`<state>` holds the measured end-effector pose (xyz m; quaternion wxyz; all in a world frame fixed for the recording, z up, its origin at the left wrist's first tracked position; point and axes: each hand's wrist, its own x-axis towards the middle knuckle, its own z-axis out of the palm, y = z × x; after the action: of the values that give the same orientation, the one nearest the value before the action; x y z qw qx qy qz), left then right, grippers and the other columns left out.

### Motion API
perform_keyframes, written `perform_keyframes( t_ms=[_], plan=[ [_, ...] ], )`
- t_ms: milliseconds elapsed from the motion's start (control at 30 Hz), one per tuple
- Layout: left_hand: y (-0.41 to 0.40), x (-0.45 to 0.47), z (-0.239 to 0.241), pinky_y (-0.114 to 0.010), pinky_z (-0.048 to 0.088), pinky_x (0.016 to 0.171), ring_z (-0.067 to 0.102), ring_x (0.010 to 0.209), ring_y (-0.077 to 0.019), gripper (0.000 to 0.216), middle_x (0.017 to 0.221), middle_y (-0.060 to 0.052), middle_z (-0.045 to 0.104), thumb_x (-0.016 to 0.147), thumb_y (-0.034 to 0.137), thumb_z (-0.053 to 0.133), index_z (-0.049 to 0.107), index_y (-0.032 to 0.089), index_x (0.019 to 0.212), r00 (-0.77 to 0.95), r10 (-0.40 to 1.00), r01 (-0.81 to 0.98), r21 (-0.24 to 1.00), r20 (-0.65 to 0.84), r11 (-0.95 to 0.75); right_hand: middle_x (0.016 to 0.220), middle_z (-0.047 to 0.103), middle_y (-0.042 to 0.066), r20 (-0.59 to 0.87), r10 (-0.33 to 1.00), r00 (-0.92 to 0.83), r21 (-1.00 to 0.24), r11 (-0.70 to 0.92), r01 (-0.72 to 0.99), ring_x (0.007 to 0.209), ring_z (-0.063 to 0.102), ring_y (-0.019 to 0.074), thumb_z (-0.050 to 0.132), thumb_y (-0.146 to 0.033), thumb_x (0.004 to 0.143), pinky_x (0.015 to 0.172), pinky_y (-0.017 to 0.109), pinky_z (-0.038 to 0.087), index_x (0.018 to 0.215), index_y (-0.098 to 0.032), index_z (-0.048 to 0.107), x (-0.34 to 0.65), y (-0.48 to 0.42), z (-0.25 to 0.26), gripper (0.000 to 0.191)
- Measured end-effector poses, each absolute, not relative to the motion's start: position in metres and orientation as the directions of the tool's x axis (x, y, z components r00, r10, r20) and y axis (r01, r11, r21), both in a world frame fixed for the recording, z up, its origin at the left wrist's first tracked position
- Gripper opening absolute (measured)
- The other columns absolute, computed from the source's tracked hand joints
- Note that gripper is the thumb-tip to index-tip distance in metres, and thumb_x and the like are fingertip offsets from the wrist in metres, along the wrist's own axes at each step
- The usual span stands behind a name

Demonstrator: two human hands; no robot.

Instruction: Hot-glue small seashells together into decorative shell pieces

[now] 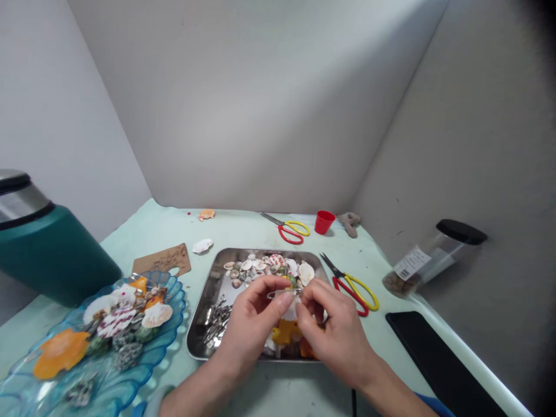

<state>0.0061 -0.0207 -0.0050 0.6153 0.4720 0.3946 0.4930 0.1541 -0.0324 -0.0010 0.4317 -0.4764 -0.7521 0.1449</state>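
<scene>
Above the metal tray (202, 307), my two hands meet with fingertips nearly touching. My left hand (254, 315) pinches a thin silver safety pin (278, 293) between thumb and fingers. At the pin's right end, my right hand (332, 330) has its thumb and forefinger closed; fine detail there is too small to make out. Below the hands, the tray holds small seashells (260, 266), yellow pieces (284, 333) and a pile of silver metal pins (216, 324). My hands and wrists hide part of the tray.
To the left are a blue dish (174, 324) of shells, a teal bottle (56, 249) and a brown card (143, 264). Scissors lie behind (278, 222) and right (343, 275) of the tray. A red cup (324, 222), tilted jar (428, 260) and black flat object (434, 353) also lie rightward.
</scene>
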Motion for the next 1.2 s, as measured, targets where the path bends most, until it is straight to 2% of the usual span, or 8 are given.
perform_keyframes(
  t_ms=[167, 467, 533, 667, 833, 900, 1033, 1200],
  plan=[
    [-0.0211, 0.0067, -0.0052, -0.019, 0.039, 0.057, 0.048, 0.063, -0.0095, 0.016, 0.07, 0.001, 0.057, 0.075, 0.032, 0.066, 0.063, 0.017, 0.078, 0.199, 0.98, -0.227, 0.973, -0.006, 0.052, 0.066, 0.044, -0.001, 0.514, 0.832, -0.209, -0.602, 0.524, 0.602, 0.059, 0.045, 0.0134, 0.048, -0.011, 0.079, 0.054, 0.026, 0.032, 0.068, -0.019, 0.041, 0.1543, -0.034, -0.0021, 0.016],
    [-0.0196, 0.0089, -0.0024, -0.017, 0.036, 0.052, 0.044, 0.058, -0.0078, 0.016, 0.065, 0.003, 0.054, 0.073, 0.031, 0.068, 0.061, 0.016, 0.075, 0.185, 0.981, -0.304, 0.945, -0.064, 0.119, 0.065, 0.046, -0.001, 0.512, 0.835, -0.203, -0.612, 0.52, 0.596, 0.058, 0.046, 0.0131, 0.048, -0.013, 0.081, 0.053, 0.026, 0.033, 0.067, -0.019, 0.044, 0.1525, -0.0336, -0.0004, 0.016],
    [-0.02, 0.0086, -0.0025, -0.017, 0.037, 0.053, 0.046, 0.059, -0.0083, 0.016, 0.067, 0.002, 0.056, 0.074, 0.031, 0.068, 0.064, 0.017, 0.077, 0.189, 0.98, -0.289, 0.949, -0.068, 0.122, 0.065, 0.046, -0.001, 0.507, 0.841, -0.189, -0.628, 0.51, 0.588, 0.057, 0.046, 0.0126, 0.048, -0.013, 0.081, 0.053, 0.026, 0.034, 0.066, -0.019, 0.044, 0.1522, -0.034, 0.0008, 0.016],
    [-0.0207, 0.007, -0.003, -0.019, 0.041, 0.058, 0.053, 0.068, -0.0111, 0.017, 0.084, -0.001, 0.063, 0.075, 0.03, 0.066, 0.071, 0.02, 0.088, 0.216, 0.976, -0.238, 0.967, -0.038, 0.09, 0.062, 0.044, -0.002, 0.489, 0.859, -0.151, -0.656, 0.477, 0.585, 0.055, 0.044, 0.012, 0.048, -0.014, 0.081, 0.051, 0.025, 0.033, 0.064, -0.02, 0.041, 0.1527, -0.0342, 0.0025, 0.019],
    [-0.0207, 0.0063, -0.0032, -0.019, 0.044, 0.062, 0.057, 0.075, -0.0125, 0.014, 0.09, -0.002, 0.064, 0.074, 0.028, 0.068, 0.073, 0.021, 0.084, 0.227, 0.974, -0.246, 0.968, 0.003, 0.055, 0.061, 0.044, -0.002, 0.47, 0.875, -0.12, -0.696, 0.45, 0.56, 0.053, 0.044, 0.0123, 0.047, -0.016, 0.082, 0.049, 0.025, 0.033, 0.062, -0.021, 0.04, 0.1537, -0.0338, 0.002, 0.021],
    [-0.0207, 0.0072, -0.0031, -0.02, 0.045, 0.063, 0.057, 0.073, -0.012, 0.018, 0.089, -0.002, 0.065, 0.071, 0.027, 0.071, 0.072, 0.021, 0.088, 0.241, 0.97, -0.278, 0.955, -0.033, 0.101, 0.061, 0.045, -0.002, 0.471, 0.876, -0.109, -0.702, 0.446, 0.555, 0.054, 0.044, 0.0124, 0.047, -0.016, 0.082, 0.049, 0.025, 0.033, 0.062, -0.021, 0.04, 0.1544, -0.0337, 0.0016, 0.021],
    [-0.0215, 0.0097, -0.0019, -0.021, 0.047, 0.06, 0.058, 0.062, -0.0108, 0.028, 0.074, -0.001, 0.067, 0.066, 0.028, 0.076, 0.068, 0.019, 0.091, 0.273, 0.952, -0.345, 0.909, -0.141, 0.234, 0.062, 0.045, -0.002, 0.479, 0.873, -0.096, -0.705, 0.447, 0.55, 0.054, 0.044, 0.0123, 0.048, -0.017, 0.083, 0.05, 0.025, 0.033, 0.063, -0.02, 0.041, 0.1555, -0.034, 0.0012, 0.021],
    [-0.0218, 0.0105, -0.0028, -0.022, 0.048, 0.061, 0.06, 0.065, -0.0121, 0.026, 0.076, -0.001, 0.068, 0.064, 0.029, 0.076, 0.065, 0.017, 0.084, 0.244, 0.958, -0.371, 0.898, -0.151, 0.237, 0.062, 0.045, -0.002, 0.477, 0.873, -0.1, -0.707, 0.449, 0.547, 0.054, 0.044, 0.0124, 0.048, -0.018, 0.084, 0.05, 0.025, 0.034, 0.063, -0.02, 0.042, 0.1543, -0.0335, 0.0014, 0.021]
  ],
)
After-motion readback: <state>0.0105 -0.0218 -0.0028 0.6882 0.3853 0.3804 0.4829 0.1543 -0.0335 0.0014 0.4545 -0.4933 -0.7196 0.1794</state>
